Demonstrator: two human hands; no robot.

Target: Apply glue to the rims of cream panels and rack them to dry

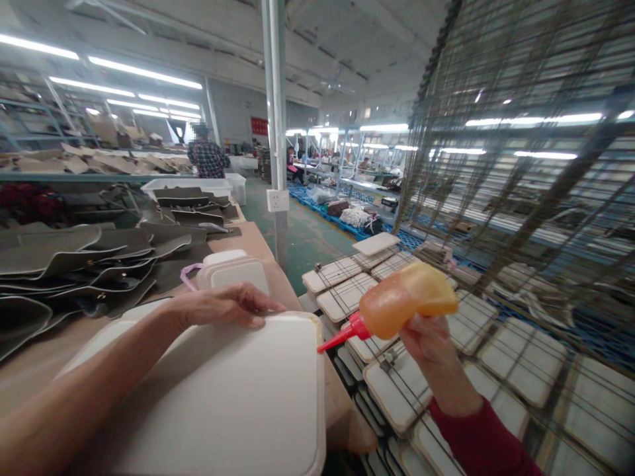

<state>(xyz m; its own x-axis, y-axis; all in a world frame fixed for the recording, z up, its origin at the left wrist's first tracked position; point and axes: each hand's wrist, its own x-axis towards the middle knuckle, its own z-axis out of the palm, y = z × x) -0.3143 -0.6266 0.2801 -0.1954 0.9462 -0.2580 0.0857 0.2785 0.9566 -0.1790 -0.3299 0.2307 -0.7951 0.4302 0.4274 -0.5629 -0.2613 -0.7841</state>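
Holds a white panel (223, 396) by the far edge with the left hand (225, 307), close to the far right corner, gripping the rim between thumb and fingers. Has the panel over the near end of the paper-covered worktop (255, 241), toward the right edge; cannot tell whether lying flat or slightly raised. Grasps a soft orange bottle (407, 301) in the right hand (426, 337), tipped over on its side, with the red nozzle (344, 334) slanting down and left to the panel's right edge, just short of the far right corner. Seems to touch the rim there with the tip. At that corner, a small yellowish mark. Wears a dark red sleeve (481, 430) on the right arm. Just beyond the left hand, on the worktop, a small stack of white boards (238, 274), with a lilac loop (188, 274) beside its left edge. Along the worktop's left edge, piles of dark sheets (64, 254) with pale edges; at the far end, a plastic bin (188, 185). Beyond the right edge, a wire rack (530, 223) with rows of pale boards (523, 357), and mesh shelves tilted up above. Past the worktop, a pillar (278, 244) with a white socket box (278, 200); farther left, a person in a checked shirt (206, 157).
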